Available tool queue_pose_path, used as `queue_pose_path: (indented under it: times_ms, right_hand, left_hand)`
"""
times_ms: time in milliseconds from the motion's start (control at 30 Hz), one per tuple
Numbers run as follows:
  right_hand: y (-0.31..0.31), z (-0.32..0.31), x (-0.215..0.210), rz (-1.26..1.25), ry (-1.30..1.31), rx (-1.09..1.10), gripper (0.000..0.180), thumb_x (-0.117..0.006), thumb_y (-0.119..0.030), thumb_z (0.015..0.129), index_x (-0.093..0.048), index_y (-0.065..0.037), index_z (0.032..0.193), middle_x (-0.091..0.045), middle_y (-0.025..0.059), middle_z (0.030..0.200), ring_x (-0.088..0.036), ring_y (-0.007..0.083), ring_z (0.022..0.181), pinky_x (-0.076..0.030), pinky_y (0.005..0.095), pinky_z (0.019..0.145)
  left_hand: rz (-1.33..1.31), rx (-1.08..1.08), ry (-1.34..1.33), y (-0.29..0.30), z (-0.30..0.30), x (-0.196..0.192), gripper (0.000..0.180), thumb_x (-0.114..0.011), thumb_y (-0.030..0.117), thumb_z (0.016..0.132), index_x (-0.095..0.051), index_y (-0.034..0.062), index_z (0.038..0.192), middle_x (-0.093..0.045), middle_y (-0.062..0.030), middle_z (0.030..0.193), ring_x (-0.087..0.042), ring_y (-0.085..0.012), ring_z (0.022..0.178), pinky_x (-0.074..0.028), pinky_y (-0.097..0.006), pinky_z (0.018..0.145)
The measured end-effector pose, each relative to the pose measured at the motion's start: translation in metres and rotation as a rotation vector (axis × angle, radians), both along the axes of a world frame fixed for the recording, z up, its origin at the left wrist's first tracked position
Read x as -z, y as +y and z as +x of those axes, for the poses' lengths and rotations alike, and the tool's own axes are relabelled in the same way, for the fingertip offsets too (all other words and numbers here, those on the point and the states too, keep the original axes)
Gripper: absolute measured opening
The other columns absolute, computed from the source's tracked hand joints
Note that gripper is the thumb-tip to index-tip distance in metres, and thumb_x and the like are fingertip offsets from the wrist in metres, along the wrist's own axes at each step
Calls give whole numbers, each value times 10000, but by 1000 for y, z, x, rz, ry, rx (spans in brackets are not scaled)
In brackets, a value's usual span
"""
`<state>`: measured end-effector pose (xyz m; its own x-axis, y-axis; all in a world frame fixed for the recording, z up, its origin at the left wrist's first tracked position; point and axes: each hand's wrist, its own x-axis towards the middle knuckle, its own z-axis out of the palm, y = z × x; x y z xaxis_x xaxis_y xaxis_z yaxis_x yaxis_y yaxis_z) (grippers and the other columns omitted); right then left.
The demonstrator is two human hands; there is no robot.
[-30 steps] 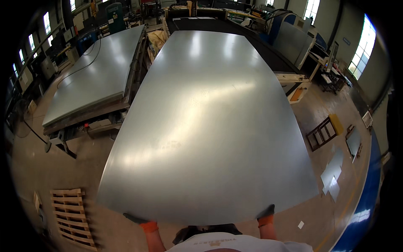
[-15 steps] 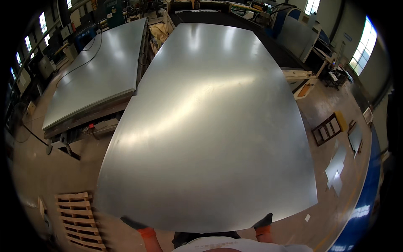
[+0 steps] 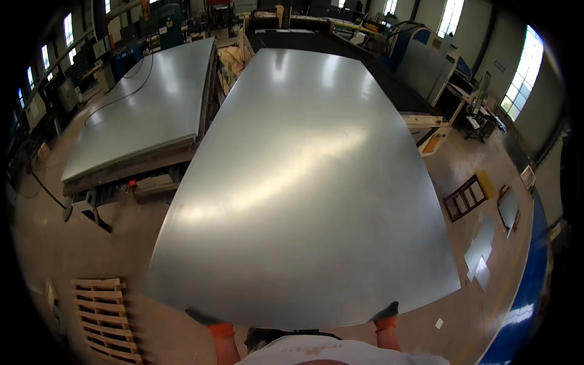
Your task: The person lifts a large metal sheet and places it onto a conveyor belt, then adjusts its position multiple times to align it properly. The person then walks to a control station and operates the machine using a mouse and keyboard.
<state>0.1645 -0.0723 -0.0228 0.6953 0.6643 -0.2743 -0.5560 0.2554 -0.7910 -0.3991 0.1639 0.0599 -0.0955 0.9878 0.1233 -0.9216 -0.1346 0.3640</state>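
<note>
Dark machine bed is overlapped at its near edge by a metal sheet, grasped at the sheet's nearest side by left grip and right grip. If raised unevenly, it could be twisted or scratched against the bed's corner.

I have free room above the metal sheet out to its far edge, but the sheet bars anything coming straight up from below. Outside the left hand I see open floor, with a wooden pallet lower down and the stacked sheets ahead, where the gap beside the sheet pinches shut in my view. Past the right hand my lane is narrower: a chair and metal scraps crowd it, and farther up the dark table blocks it
</note>
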Motion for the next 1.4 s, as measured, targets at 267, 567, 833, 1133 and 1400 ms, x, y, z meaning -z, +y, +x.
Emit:
queue_pose_path:
  times_ms: [267, 567, 833, 1133, 1400]
  right_hand:
    - [-18, 37, -148, -134, 66, 122, 591, -459, -504, 997, -493, -35, 1355, -553, 91, 1315, -488, 225, 1202, -396, 351, 1039]
    - [1, 63, -55, -449, 387, 169, 621, -313, -497, 1016, -436, -7, 1377, -445, 173, 1445, -444, 312, 1293, -325, 360, 1112]
    - [19, 100, 5, 26, 257, 50, 623, -396, -535, 990, -459, -57, 1384, -473, 83, 1423, -420, 296, 1290, -324, 454, 1110]
    - [56, 100, 1, -179, 63, 223, 566, -382, -474, 1014, -480, -23, 1342, -516, 97, 1362, -497, 277, 1197, -395, 413, 1038]
    - [58, 109, 27, -322, -207, 222, 650, -461, -535, 973, -419, -47, 1400, -501, 102, 1378, -485, 307, 1215, -392, 455, 1042]
  left_hand:
    - [-174, 82, 55, -29, 16, -84, 812, -422, 626, 928, -258, 81, 1507, -309, -61, 1543, -309, -310, 1378, -266, -517, 1124]
    - [-387, 68, -60, -56, 86, 1, 784, -460, 633, 905, -364, 98, 1470, -352, -70, 1522, -319, -325, 1377, -262, -573, 1113]
    - [-417, 114, 18, -6, 101, -1, 663, -510, 563, 933, -438, 118, 1419, -433, -70, 1451, -381, -317, 1311, -319, -525, 1085]
    - [-436, 160, 120, 5, 123, -22, 686, -546, 561, 920, -424, 113, 1425, -439, -68, 1449, -403, -325, 1307, -326, -519, 1087]
    - [-434, 303, 76, 25, 138, 27, 759, -543, 586, 913, -358, 103, 1468, -411, -82, 1477, -387, -329, 1325, -308, -512, 1109]
